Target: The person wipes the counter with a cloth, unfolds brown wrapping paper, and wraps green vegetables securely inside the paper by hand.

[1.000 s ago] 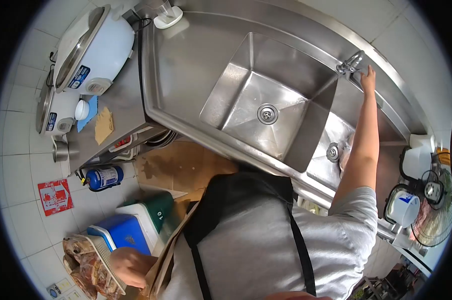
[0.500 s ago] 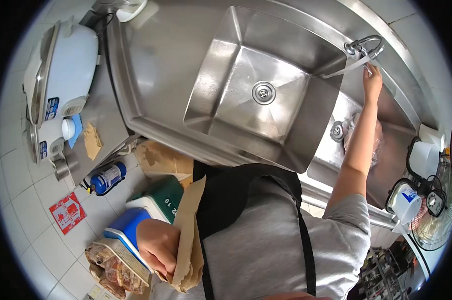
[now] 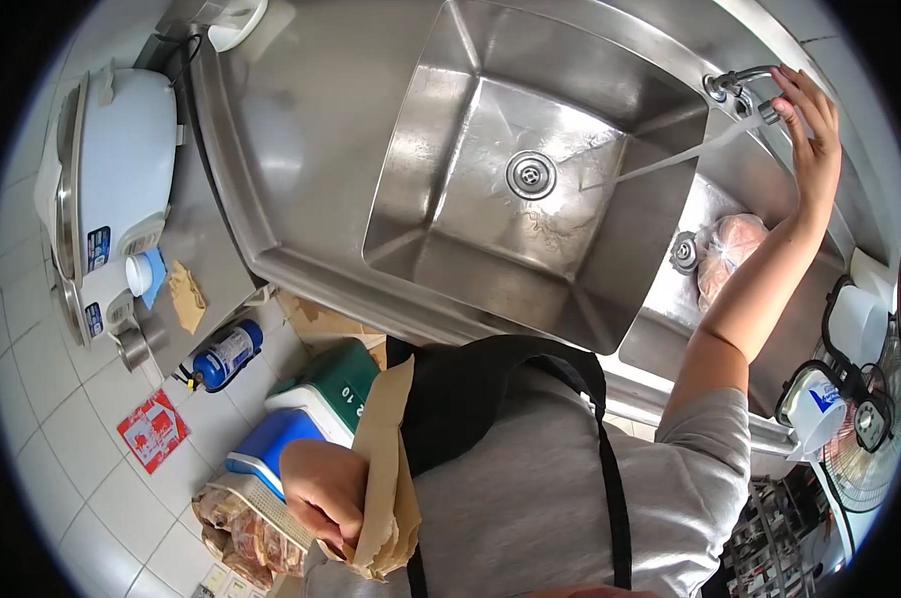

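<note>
Right hand (image 3: 814, 130) at the back edge of the steel counter (image 3: 291, 199), open, fingers extended and apart, thumb and fingertips touching the spout (image 3: 754, 72) of the tap; no telling how firm the hold. Tap base (image 3: 715, 88) just left of that hand, near the back right corner of the large basin (image 3: 421, 140). Long axis of the spout running rightward from base to hand, with the outlet (image 3: 769, 112) beside the thumb and turned left, toward the large basin. Water stream (image 3: 685, 154) slanting left and slightly nearer the body, over the divider between the basins and into the large one, to the right of its drain (image 3: 530, 175).

Right hand clearly the nearer to the tap. Left hand (image 3: 326, 488) far off by the left side of the body, fingers curled against a folded brown sheet (image 3: 386, 478); grip partly hidden, impossible to tell.

Under and beside the right forearm (image 3: 750, 294), in the small basin (image 3: 670, 299), a clear bag with something pinkish inside (image 3: 722, 264), close to the second drain (image 3: 683, 251). Nothing visible blocking the stream. Beyond the counter's left edge, a large white cooker (image 3: 127, 149); near its right end, a fan (image 3: 864, 439).
</note>
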Demonstrator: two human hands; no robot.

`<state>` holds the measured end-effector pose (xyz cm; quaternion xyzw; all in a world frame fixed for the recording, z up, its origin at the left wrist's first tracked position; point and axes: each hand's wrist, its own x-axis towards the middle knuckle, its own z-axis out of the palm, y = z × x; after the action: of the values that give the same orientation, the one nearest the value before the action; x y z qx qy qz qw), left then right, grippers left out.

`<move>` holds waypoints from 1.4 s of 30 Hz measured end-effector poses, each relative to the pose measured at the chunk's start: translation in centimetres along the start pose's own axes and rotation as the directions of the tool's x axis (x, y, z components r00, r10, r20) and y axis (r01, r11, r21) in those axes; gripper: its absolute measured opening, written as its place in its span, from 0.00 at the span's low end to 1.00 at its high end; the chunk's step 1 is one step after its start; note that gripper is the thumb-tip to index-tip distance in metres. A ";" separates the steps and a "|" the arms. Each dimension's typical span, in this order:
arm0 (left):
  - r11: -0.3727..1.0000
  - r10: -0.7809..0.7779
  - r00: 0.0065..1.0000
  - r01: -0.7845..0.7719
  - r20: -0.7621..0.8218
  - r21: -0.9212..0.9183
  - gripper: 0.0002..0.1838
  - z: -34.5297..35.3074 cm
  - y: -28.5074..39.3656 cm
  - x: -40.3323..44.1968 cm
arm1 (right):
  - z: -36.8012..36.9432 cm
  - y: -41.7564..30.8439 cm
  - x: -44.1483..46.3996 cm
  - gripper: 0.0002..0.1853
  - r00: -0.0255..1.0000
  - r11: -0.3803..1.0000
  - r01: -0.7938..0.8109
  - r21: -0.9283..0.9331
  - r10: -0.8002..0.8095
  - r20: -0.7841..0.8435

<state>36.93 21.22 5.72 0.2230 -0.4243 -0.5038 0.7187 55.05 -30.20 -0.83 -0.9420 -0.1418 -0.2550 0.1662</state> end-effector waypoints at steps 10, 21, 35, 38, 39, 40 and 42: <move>1.000 0.031 0.996 -0.031 -0.081 0.002 0.07 -0.4 -0.5 -0.6 | 6.7 -0.5 5.6 0.11 0.978 0.991 -0.101 -0.083 0.083 -0.193; 0.999 0.049 0.992 -0.050 -0.118 -0.011 0.07 -0.5 -0.7 -1.1 | 6.2 -2.5 5.0 0.13 0.887 0.934 -0.236 0.269 0.320 -0.333; 1.000 -0.013 0.995 0.011 -0.096 -0.018 0.06 -2.5 -0.1 0.5 | 9.3 8.1 -9.8 0.10 0.743 0.716 -0.669 -0.197 0.641 -0.194; 0.999 0.011 0.996 -0.015 -0.092 -0.038 0.06 -2.3 -0.9 0.4 | 10.3 7.1 -10.7 0.09 0.734 0.701 -0.678 -0.220 0.657 -0.170; 0.999 0.027 0.996 -0.031 -0.089 -0.045 0.06 -2.1 -1.2 0.3 | 10.4 7.0 -10.8 0.08 0.757 0.727 -0.652 -0.213 0.635 -0.153; 0.999 0.022 0.994 -0.026 -0.107 -0.042 0.06 -2.0 -1.3 0.2 | 10.7 7.1 -11.1 0.09 0.743 0.721 -0.669 -0.182 0.653 -0.145; 0.999 0.016 0.990 -0.020 -0.140 -0.032 0.06 -1.8 -1.4 0.2 | 11.3 8.0 -11.6 0.09 0.716 0.706 -0.698 -0.120 0.686 -0.131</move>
<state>37.75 20.29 3.76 0.2421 -0.3665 -0.4873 0.7547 53.16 -35.15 -18.07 -0.9261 0.2490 -0.2202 0.1783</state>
